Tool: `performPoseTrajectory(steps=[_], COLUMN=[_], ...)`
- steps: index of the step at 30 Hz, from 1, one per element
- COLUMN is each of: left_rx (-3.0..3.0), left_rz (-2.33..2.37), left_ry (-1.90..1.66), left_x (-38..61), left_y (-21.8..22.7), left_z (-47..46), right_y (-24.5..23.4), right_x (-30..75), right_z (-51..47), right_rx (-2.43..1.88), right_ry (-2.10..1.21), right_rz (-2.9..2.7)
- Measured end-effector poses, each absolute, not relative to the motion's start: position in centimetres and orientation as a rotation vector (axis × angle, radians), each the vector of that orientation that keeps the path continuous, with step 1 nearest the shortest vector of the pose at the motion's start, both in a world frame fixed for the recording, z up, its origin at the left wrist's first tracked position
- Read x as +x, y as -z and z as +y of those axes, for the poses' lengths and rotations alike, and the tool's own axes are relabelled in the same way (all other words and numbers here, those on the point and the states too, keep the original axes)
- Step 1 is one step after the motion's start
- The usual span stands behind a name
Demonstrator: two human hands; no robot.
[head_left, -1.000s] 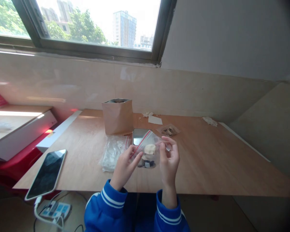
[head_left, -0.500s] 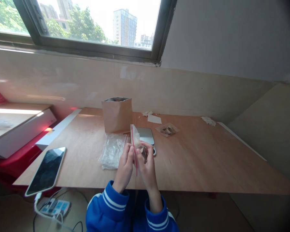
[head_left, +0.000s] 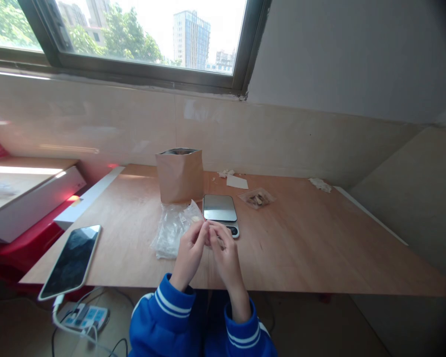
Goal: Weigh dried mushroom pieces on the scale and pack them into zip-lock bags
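Note:
My left hand (head_left: 189, 255) and my right hand (head_left: 226, 257) meet over the front of the plywood table (head_left: 290, 248), fingers closed together. Between them is a clear zip bag (head_left: 194, 213) with a red seal line, mostly hidden by my fingers. Its upper corner leans away to the left, and a pale lump shows through it. A digital kitchen scale (head_left: 220, 213) stands just beyond my right hand. A heap of crumpled clear plastic bags (head_left: 171, 230) lies under and beyond my left hand.
A kraft paper pouch (head_left: 180, 176) stands upright at the back. Behind the scale are a small bag of wood chips (head_left: 257, 198), a white paper slip (head_left: 237, 182) and tissue scraps (head_left: 320, 185). A smartphone (head_left: 72, 255) lies at the front left edge. Below the table is a power strip (head_left: 85, 317).
The zip bag has dropped from upright to low between my hands, which have closed over it. The scale's platform now shows fully.

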State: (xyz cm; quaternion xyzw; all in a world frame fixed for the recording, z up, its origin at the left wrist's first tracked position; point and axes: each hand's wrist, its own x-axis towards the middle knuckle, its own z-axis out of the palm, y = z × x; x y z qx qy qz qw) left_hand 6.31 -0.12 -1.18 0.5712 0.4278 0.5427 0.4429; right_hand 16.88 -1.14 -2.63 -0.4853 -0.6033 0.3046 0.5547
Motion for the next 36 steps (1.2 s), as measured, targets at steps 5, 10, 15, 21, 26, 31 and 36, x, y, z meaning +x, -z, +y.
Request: performPoseTrajectory(steps=[5,10,15,21,26,31,36], left_rx=[1.573,1.670,1.762,1.873,1.917,1.918,1.897], left_rz=[1.098,1.162,1.186,1.138,1.085,1.075,1.256], left_ry=[-1.285,-1.224,-1.187,-1.178,-1.141,-1.142,-1.244], left_x=[6.1,6.0,5.9,5.6,5.8,5.3,3.3], left_y=[1.6,2.2,2.6,2.7,2.5,2.1,1.7], left_z=[0.1,0.2,0.3,0.4,0.6,0.5,0.4], right_y=[3.0,2.8,2.9,3.2,3.8,4.8,5.6], right_x=[17.5,17.7,17.6,17.6,17.5,18.6,22.3], right_z=[-0.8,-1.0,-1.2,-1.2,-1.0,-0.5,-0.2], right_rx=[-1.141,-1.185,-1.281,-1.327,-1.305,-1.288,-1.361], right_ry=[-0.669,-0.523,-0.474,-0.533,-0.505,-0.483,-0.425], right_rz=[-1.490,-1.397,-1.427,-1.360,-1.342,-1.286,-0.976])
